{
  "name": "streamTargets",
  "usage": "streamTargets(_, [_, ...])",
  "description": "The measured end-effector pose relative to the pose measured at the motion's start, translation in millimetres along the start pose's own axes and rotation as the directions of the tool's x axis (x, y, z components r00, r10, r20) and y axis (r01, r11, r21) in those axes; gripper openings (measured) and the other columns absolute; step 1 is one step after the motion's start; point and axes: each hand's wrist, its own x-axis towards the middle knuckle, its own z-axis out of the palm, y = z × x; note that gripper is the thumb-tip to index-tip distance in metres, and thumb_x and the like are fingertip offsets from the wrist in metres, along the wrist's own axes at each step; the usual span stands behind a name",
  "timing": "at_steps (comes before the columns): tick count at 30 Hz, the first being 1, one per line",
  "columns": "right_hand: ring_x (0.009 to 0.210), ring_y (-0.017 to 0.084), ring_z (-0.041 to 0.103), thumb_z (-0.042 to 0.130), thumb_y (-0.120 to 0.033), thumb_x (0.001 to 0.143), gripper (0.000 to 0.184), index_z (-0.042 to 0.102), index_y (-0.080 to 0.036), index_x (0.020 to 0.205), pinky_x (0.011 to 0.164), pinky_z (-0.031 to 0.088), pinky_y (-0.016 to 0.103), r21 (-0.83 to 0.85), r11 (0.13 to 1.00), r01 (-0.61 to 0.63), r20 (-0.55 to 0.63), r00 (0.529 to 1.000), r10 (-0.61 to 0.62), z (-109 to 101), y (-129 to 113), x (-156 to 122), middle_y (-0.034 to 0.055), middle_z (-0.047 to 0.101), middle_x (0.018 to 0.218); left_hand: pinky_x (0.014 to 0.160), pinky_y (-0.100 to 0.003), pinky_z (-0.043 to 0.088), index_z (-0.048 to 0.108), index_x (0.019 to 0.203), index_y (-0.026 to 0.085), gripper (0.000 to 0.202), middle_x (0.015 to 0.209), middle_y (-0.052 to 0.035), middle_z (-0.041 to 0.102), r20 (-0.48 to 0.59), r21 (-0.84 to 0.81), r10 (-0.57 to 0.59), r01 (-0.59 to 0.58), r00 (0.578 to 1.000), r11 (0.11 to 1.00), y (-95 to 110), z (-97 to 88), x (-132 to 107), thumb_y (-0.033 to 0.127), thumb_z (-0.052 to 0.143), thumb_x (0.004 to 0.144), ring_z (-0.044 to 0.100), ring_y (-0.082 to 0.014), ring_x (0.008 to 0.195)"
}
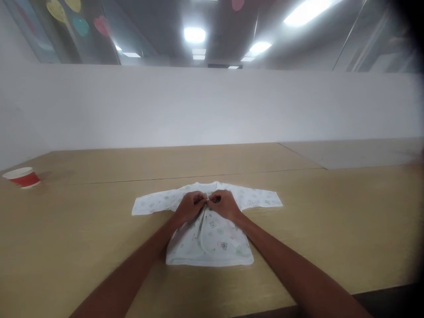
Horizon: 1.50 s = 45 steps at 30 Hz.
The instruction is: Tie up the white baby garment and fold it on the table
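A small white baby shirt [223, 238] with a faint printed pattern lies face up, its sleeves spread to both sides and its neckline away from me. At the upper chest, my left hand [191, 205] pinches the front opening from the left. Fingertips almost meeting it, my right hand [225, 203] pinches the same opening from the right. A bit of white fabric or a tie shows between the fingertips, too small to make out. Below the hands, the front edges overlap with a fold running down to the hem.
The shirt rests on a wood-coloured table [89, 243] with seams across its far part. A white paper cup with a red band [24, 179] stands at the far left. Behind the table rises a white wall [198, 106] with glass above it.
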Motion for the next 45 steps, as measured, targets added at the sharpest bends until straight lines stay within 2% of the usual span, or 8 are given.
streamTargets(4, [0.061,0.011,0.054,0.064,-0.019,0.067,0.007,0.067,-0.014,0.063,0.057,0.039,0.021,0.023,0.999,-0.036,-0.034,0.999,0.036,0.2,-2.5,-1.3,0.0018,0.063,0.066,0.078,-0.028,0.049,0.067,0.088,0.015,0.019,0.089,-0.0065,0.070,-0.020,0.043,-0.015,0.016,1.000,0.999,0.6,0.8,-0.5,0.031,0.058,0.084,0.065,-0.0181,0.084])
streamTargets(13, [0.063,0.012,0.055,0.053,-0.018,0.077,0.021,0.070,-0.013,0.065,0.058,0.039,0.020,0.056,0.998,0.012,0.093,0.996,-0.017,-5.7,0.8,2.7,0.0022,0.063,0.066,0.071,-0.024,0.047,0.066,0.085,0.014,0.017,0.084,-0.0048,0.069,-0.050,0.019,-0.048,0.049,0.998,0.999,3.9,1.0,-2.4,0.029,0.058,0.082,0.063,-0.0152,0.077])
streamTargets(17, [0.069,0.013,0.059,0.061,-0.021,0.076,0.016,0.076,-0.014,0.076,0.061,0.042,0.020,0.138,0.990,-0.036,0.131,0.991,0.018,-7.5,1.8,2.1,0.0031,0.068,0.076,0.071,-0.024,0.047,0.066,0.085,0.013,0.017,0.084,-0.0056,0.069,-0.057,0.011,-0.028,0.029,0.998,1.000,3.1,1.5,-2.8,0.029,0.059,0.081,0.064,-0.0158,0.078])
streamTargets(23, [0.066,0.013,0.058,0.069,-0.030,0.076,0.016,0.075,-0.015,0.074,0.060,0.041,0.021,0.184,0.981,-0.061,0.140,0.990,0.036,-7.2,4.0,2.0,0.0039,0.069,0.074,0.073,-0.024,0.049,0.068,0.083,0.013,0.016,0.085,-0.0058,0.070,-0.056,0.011,-0.004,0.004,0.998,1.000,1.4,0.9,-2.8,0.027,0.059,0.080,0.065,-0.0163,0.080])
streamTargets(30, [0.061,0.011,0.054,0.070,-0.025,0.073,0.011,0.073,-0.014,0.075,0.057,0.040,0.020,0.104,0.995,-0.004,0.110,0.994,-0.008,-3.1,6.2,1.2,0.0029,0.065,0.069,0.062,-0.022,0.046,0.069,0.079,0.014,0.020,0.075,-0.0039,0.068,-0.055,-0.002,0.010,-0.010,0.998,1.000,-0.5,0.7,-3.5,0.032,0.060,0.082,0.061,-0.0137,0.067])
streamTargets(36, [0.068,0.012,0.059,0.069,-0.022,0.075,0.011,0.074,-0.015,0.081,0.063,0.044,0.021,0.153,0.987,0.039,0.193,0.979,-0.069,-6.1,9.3,1.0,0.0039,0.068,0.077,0.074,-0.024,0.051,0.067,0.084,0.014,0.015,0.083,-0.0053,0.070,-0.077,-0.009,0.007,-0.008,0.997,1.000,0.6,3.2,-3.1,0.027,0.062,0.079,0.066,-0.0163,0.080])
streamTargets(39, [0.071,0.012,0.059,0.066,-0.016,0.074,0.007,0.072,-0.016,0.078,0.066,0.045,0.021,0.084,0.987,0.137,0.185,0.971,-0.151,-5.7,7.8,-0.7,0.0029,0.068,0.081,0.077,-0.024,0.052,0.066,0.083,0.013,0.012,0.086,-0.0057,0.070,-0.069,-0.061,0.004,-0.008,0.998,0.998,2.4,3.1,-2.0,0.023,0.062,0.077,0.066,-0.0163,0.083])
streamTargets(45, [0.063,0.010,0.054,0.063,-0.013,0.072,0.005,0.065,-0.015,0.075,0.060,0.041,0.019,0.024,0.988,0.155,0.137,0.978,-0.157,-3.0,4.2,-3.8,0.0000,0.063,0.071,0.058,-0.021,0.046,0.065,0.082,0.012,0.019,0.074,-0.0039,0.065,-0.030,-0.174,-0.035,0.029,0.999,0.984,7.6,0.7,-1.3,0.029,0.068,0.075,0.055,-0.0092,0.057])
